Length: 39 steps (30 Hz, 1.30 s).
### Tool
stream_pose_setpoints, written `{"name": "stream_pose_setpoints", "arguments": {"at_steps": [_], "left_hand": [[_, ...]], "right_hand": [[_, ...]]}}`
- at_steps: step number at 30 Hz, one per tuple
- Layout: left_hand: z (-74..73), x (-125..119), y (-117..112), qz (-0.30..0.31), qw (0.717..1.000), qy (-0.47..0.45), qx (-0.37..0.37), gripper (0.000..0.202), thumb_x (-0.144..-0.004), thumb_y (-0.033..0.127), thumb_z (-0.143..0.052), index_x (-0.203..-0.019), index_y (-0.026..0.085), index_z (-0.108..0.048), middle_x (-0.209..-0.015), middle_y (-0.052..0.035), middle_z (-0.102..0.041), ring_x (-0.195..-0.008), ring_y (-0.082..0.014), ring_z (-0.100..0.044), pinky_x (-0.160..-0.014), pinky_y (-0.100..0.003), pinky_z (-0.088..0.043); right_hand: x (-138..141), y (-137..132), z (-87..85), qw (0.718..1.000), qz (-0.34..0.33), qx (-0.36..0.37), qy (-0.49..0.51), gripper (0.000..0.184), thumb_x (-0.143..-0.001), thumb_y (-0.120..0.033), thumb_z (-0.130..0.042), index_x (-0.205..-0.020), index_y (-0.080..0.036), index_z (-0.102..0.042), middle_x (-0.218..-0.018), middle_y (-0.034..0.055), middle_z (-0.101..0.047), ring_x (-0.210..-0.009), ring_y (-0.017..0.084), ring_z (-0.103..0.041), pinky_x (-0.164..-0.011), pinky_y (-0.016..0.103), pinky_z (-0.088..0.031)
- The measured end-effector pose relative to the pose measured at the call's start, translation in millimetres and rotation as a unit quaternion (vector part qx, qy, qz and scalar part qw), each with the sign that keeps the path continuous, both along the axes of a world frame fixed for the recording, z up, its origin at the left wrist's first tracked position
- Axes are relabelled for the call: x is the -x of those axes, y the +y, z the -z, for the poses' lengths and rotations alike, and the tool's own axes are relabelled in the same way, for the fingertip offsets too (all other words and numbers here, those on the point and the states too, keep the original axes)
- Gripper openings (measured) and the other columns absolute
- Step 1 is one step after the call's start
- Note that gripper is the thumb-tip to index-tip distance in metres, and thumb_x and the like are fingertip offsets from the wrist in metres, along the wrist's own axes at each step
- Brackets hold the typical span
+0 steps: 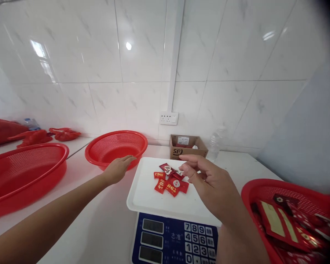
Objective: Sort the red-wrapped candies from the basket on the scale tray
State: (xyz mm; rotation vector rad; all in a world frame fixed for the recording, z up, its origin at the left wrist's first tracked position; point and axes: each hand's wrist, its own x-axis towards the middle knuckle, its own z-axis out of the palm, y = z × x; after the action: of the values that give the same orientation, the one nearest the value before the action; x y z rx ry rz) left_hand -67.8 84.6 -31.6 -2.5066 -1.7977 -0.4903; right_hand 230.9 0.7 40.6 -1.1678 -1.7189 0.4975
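Note:
Several small red packets (172, 184) with printed labels lie in a loose heap on the white tray (143, 198) of a weighing scale (176, 238). Over the tray's right part hovers my right hand (209, 183), fingers bent, with thumb and forefinger slightly apart and nothing visible between them. The tips are close above the heap. My left hand (118, 170) has its fingers stretched out, at the near rim of a red perforated basin (115, 137) left of the tray. It holds nothing that I can see; whether it touches the rim is unclear.
A larger red basin (44, 154) stands at the left, with red bags (34, 137) behind. At right, another red basin (261, 183) holds red packages (280, 223). A cardboard box (178, 152) and a clear plastic bottle (215, 145) stand by the tiled wall, below a socket (169, 118).

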Motion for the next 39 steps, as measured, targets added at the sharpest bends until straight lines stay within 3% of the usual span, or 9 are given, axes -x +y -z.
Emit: {"name": "stream_pose_setpoints", "arguments": {"at_steps": [3, 6, 12, 15, 21, 25, 30, 36, 39], "left_hand": [[-1.3, 13.5, 5.1, -0.020, 1.000, -0.008, -0.005, 0.045, -0.092, 0.019, -0.025, -0.126, 0.022, -0.055, -0.131, -0.0099, -0.060, -0.113, -0.0315, -0.060, -0.088, -0.048, -0.051], [-4.9, 13.6, 2.2, -0.029, 0.999, -0.012, -0.014, 0.040, -0.093, 0.029, -0.030, -0.119, 0.019, -0.059, -0.132, -0.0141, -0.059, -0.120, -0.0341, -0.054, -0.094, -0.052, -0.046], [-9.3, -55.5, -20.3, 0.089, 0.995, -0.016, 0.041, 0.041, -0.092, 0.044, -0.043, -0.125, 0.023, -0.054, -0.138, -0.0085, -0.054, -0.127, -0.0238, -0.049, -0.105, -0.039, -0.041], [-9.7, -91.7, -25.3, 0.140, 0.987, -0.013, 0.077, 0.047, -0.086, 0.045, -0.055, -0.128, 0.024, -0.051, -0.136, -0.0087, -0.056, -0.126, -0.0263, -0.050, -0.104, -0.041, -0.042], [-5.2, -113.0, -21.0, 0.130, 0.986, -0.018, 0.103, 0.037, -0.087, 0.034, -0.053, -0.122, 0.021, -0.053, -0.124, -0.0146, -0.060, -0.116, -0.0336, -0.055, -0.093, -0.048, -0.046], [-9.0, -112.0, -25.8, 0.112, 0.987, -0.037, 0.109, 0.030, -0.086, 0.022, -0.050, -0.116, 0.023, -0.056, -0.115, -0.0112, -0.063, -0.104, -0.0286, -0.061, -0.085, -0.040, -0.050], [-29.7, -96.9, -16.1, 0.040, 0.992, -0.083, 0.087, 0.025, -0.090, 0.019, -0.046, -0.113, 0.023, -0.055, -0.098, -0.0046, -0.068, -0.087, -0.0219, -0.066, -0.073, -0.032, -0.053], [-65.1, -37.9, 31.3, -0.116, 0.986, -0.121, -0.001, 0.032, -0.093, 0.033, -0.055, -0.120, 0.016, -0.055, -0.112, -0.0079, -0.062, -0.092, -0.0200, -0.063, -0.078, -0.040, -0.054], [-72.8, -5.9, 51.6, -0.174, 0.977, -0.123, -0.015, 0.033, -0.092, 0.033, -0.057, -0.120, 0.017, -0.055, -0.119, -0.0090, -0.060, -0.098, -0.0216, -0.062, -0.082, -0.042, -0.054]], "right_hand": [[-2.4, -2.0, -1.0, 1.000, -0.002, 0.000, 0.007, 0.024, -0.088, -0.036, -0.054, -0.104, -0.025, -0.068, -0.085, 0.0007, -0.075, -0.069, 0.015, -0.068, -0.057, 0.023, -0.055], [-1.0, -2.8, -2.2, 1.000, -0.002, 0.002, 0.027, 0.023, -0.088, -0.036, -0.054, -0.103, -0.025, -0.069, -0.089, 0.0013, -0.075, -0.070, 0.015, -0.069, -0.057, 0.024, -0.055], [0.4, -1.5, -3.1, 1.000, -0.012, -0.008, 0.012, 0.025, -0.088, -0.035, -0.054, -0.105, -0.025, -0.068, -0.087, 0.0015, -0.074, -0.072, 0.016, -0.068, -0.061, 0.025, -0.055], [-1.8, -4.2, -3.7, 1.000, -0.011, -0.013, 0.014, 0.025, -0.088, -0.035, -0.053, -0.105, -0.024, -0.069, -0.087, 0.0026, -0.074, -0.073, 0.016, -0.068, -0.063, 0.027, -0.055], [-2.3, -10.1, -5.9, 0.998, 0.001, -0.004, 0.055, 0.023, -0.088, -0.036, -0.055, -0.102, -0.024, -0.069, -0.086, 0.0029, -0.073, -0.067, 0.016, -0.066, -0.057, 0.027, -0.053], [-1.6, -10.2, -6.3, 0.998, -0.004, -0.006, 0.064, 0.022, -0.087, -0.035, -0.056, -0.102, -0.025, -0.069, -0.088, 0.0022, -0.075, -0.075, 0.017, -0.068, -0.065, 0.028, -0.054], [-5.4, -10.5, -6.7, 0.998, 0.005, 0.010, 0.056, 0.024, -0.087, -0.038, -0.055, -0.103, -0.026, -0.069, -0.094, 0.0019, -0.075, -0.069, 0.016, -0.067, -0.057, 0.026, -0.053], [-8.4, -9.9, -6.9, 0.999, -0.002, 0.003, 0.054, 0.024, -0.088, -0.036, -0.054, -0.104, -0.026, -0.068, -0.086, 0.0013, -0.075, -0.069, 0.016, -0.068, -0.056, 0.025, -0.054], [-7.4, -9.4, -6.6, 0.999, -0.009, 0.007, 0.047, 0.025, -0.087, -0.038, -0.054, -0.104, -0.025, -0.068, -0.094, 0.0033, -0.076, -0.070, 0.018, -0.070, -0.055, 0.026, -0.054]]}}
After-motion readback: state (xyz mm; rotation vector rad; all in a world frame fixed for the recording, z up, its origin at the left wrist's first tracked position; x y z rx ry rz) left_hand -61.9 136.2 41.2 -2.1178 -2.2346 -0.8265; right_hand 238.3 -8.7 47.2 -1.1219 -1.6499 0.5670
